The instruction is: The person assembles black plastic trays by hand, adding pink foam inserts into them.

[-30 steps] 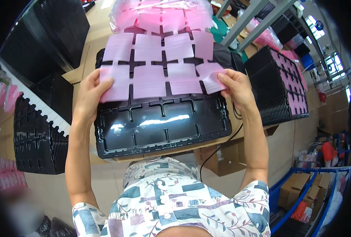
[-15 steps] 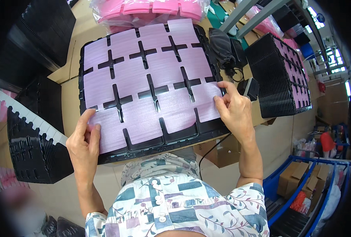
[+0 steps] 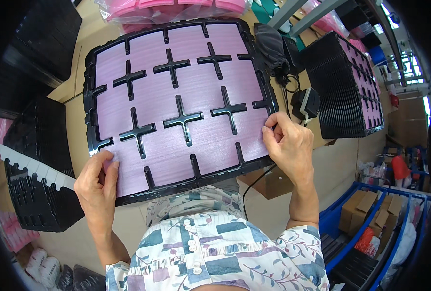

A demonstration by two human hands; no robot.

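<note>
the thin pink foam sheet [image 3: 207, 138] looks seated in the black ridged plastic tray [image 3: 90, 87], bar perhaps its edges by left hand [image 3: 97, 185] and right hand [image 3: 291, 145], each grip nearly closed, hold unclear.

A thin, lilac-pink foam sheet [image 3: 196, 92] lies spread across a black plastic tray [image 3: 90, 104], the tray's cross-shaped ribs showing through its cutouts. The tray sits flat at the table's [image 3: 77, 119] near edge.

Tray [image 3: 90, 114]: moulded plastic, glossy, ridged
Sheet [image 3: 156, 101]: foam by the look, smooth, satin sheen
Bag [image 3: 123, 15]: clear plastic film, crinkled, shiny
Tabletop [image 3: 75, 119]: cardboard-like, smooth, matt
Shirt [image 3: 225, 247]: woven-looking cloth, matt
Carton [image 3: 273, 185]: cardboard, matt
</note>
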